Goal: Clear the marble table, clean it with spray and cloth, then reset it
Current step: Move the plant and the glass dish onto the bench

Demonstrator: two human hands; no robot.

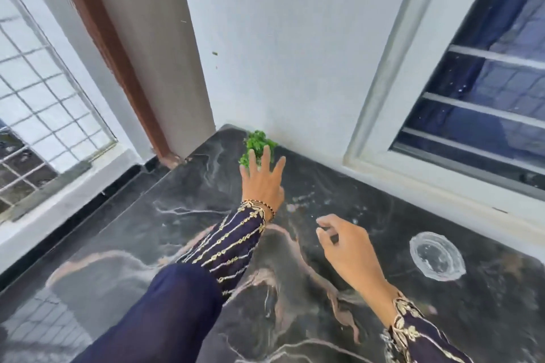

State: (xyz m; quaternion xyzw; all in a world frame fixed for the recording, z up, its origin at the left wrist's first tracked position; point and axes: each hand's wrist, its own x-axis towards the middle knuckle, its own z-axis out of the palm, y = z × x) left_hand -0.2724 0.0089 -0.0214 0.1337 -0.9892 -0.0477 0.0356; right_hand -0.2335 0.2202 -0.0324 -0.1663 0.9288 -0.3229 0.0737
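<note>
Dark marble table [147, 244] fills the near view, nearly bare; specks dot it, so cleaning looks yet to begin. Left hand [261, 183] reaches with fingers spread, holding nothing, toward the far corner; right hand [345, 247] hovers loosely curled, empty. Still to clear: a glass dish [436, 258] near the right edge; a small green plant [258, 143] in that corner.

Dark veined marble table [182, 244] with green plant [258, 143], clear glass dish [436, 256].
</note>
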